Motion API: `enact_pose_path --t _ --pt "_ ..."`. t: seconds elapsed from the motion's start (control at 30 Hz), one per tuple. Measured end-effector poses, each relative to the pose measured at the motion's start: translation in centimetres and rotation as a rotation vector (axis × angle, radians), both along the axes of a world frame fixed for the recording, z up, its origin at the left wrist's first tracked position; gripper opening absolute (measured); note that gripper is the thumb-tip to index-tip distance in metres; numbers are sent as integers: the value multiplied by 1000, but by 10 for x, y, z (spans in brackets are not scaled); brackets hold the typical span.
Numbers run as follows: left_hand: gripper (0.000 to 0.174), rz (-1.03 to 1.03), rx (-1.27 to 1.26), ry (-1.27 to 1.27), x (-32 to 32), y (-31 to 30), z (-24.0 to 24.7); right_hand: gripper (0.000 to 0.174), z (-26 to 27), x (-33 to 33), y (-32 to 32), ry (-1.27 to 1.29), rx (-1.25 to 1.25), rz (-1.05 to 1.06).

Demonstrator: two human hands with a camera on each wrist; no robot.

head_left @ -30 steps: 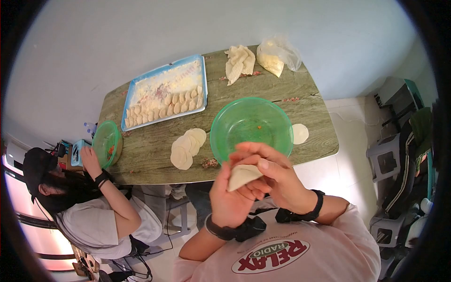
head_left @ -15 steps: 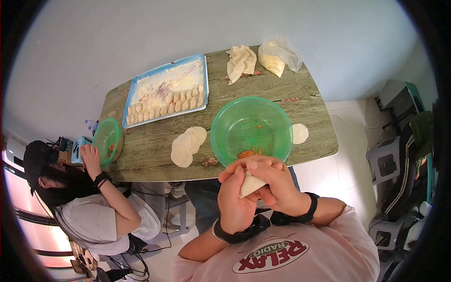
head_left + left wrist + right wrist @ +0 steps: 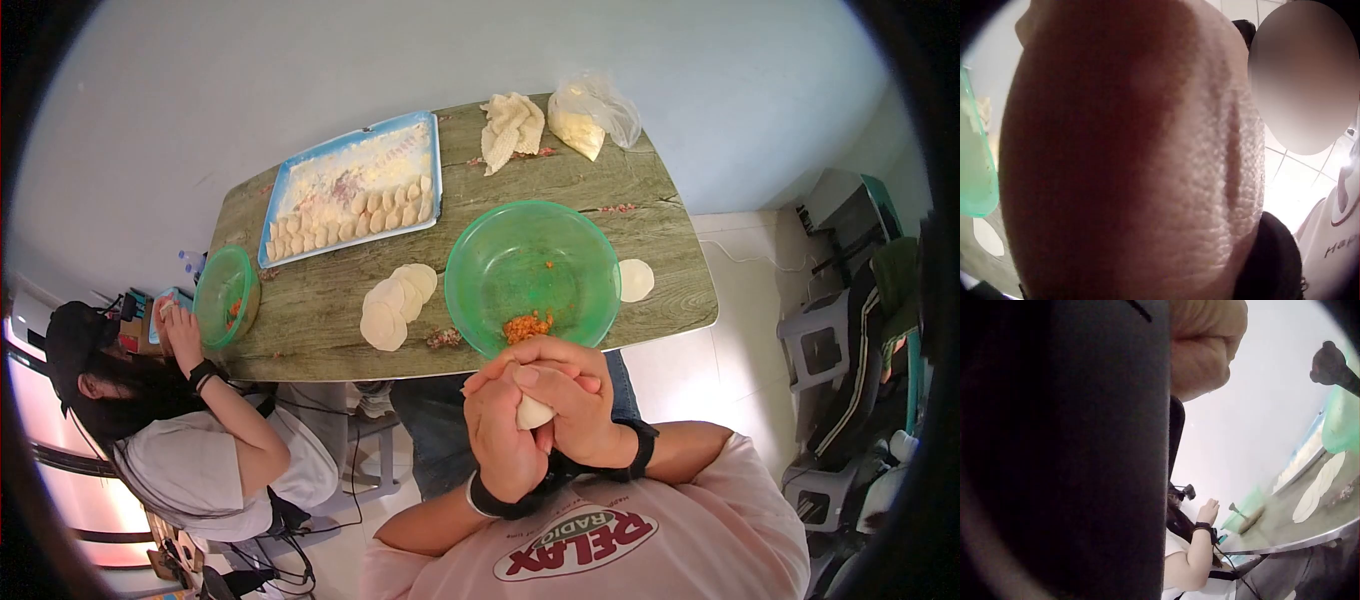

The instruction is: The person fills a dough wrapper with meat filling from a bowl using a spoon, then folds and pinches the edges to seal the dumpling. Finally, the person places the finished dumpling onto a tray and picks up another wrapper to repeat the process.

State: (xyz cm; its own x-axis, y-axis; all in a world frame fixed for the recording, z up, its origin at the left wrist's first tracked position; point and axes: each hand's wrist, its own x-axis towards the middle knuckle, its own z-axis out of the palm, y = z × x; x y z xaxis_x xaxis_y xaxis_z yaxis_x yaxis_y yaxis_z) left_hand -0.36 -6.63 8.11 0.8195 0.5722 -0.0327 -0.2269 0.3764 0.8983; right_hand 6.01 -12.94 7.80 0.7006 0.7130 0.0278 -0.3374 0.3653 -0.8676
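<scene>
In the head view, a pale dumpling [image 3: 534,412] shows in part between my two hands, in front of the table edge. My left hand [image 3: 503,445] is cupped round its left side. From the other side my right hand [image 3: 578,405] presses round it, thumb on top and fingers overlapping the left ones. Much of the dumpling is hidden by the fingers. Just beyond the hands stands a green bowl [image 3: 470,225] with some orange filling [image 3: 527,326]. The left wrist view is mostly filled by skin, while the right wrist view catches part of a hand [image 3: 1204,350].
Stacked dough wrappers [image 3: 383,318] lie left of the bowl and a single wrapper [image 3: 636,281] right of it. A blue tray [image 3: 345,160] holds rows of dumplings. A cloth [image 3: 513,130] and a plastic bag [image 3: 590,120] lie behind. Another person [image 3: 220,430] sits left by a second green bowl [image 3: 250,300].
My hands have closed tighter round the dumpling, covering more of it, and drawn slightly toward my body. The filling in the bowl has come into view. The other person's hand has shifted slightly.
</scene>
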Motion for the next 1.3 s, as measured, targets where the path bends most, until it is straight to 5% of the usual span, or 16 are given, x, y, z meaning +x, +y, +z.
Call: enact_pose_path --t 0.07,0.13,0.27,0.3,0.37,0.47,0.53,0.63,0.7,0.77,0.8,0.93,1.17,1.3 --pt "23 -64 -142 -13 -2 0 -8 17 1 -2 0 49 110 31" --pt "26 238 616 -22 2 -1 -25 16 3 -2 0 -53 88 15" --pt "33 233 768 -119 0 -4 -25 16 -3 -3 1 -198 41 -13" --pt "21 249 848 58 -10 -5 -40 16 -5 -3 2 -197 40 -13" --pt "32 260 928 234 -8 0 -36 16 -9 -3 6 -195 66 -42" --pt "18 112 740 -106 6 18 -22 21 -13 0 10 -20 -62 -8" --pt "36 -219 -463 -124 6 25 -19 27 -15 4 13 127 52 17" --pt "55 -184 -498 -145 16 26 -9 46 -19 14 15 361 155 78" --pt "45 -281 -444 -192 15 31 -12 58 -18 19 15 444 150 109" --pt "38 -163 298 -33 14 30 -12 62 -13 19 17 703 326 207" --pt "38 -165 300 -31 13 29 -12 62 -11 19 16 705 330 206" --pt "41 36 1141 123 11 28 -19 70 -11 22 14 724 314 255" --pt "40 63 1238 34 15 35 -6 69 -6 28 6 769 286 240" --pt "21 188 1165 46 12 36 -13 71 -8 28 9 721 330 179"
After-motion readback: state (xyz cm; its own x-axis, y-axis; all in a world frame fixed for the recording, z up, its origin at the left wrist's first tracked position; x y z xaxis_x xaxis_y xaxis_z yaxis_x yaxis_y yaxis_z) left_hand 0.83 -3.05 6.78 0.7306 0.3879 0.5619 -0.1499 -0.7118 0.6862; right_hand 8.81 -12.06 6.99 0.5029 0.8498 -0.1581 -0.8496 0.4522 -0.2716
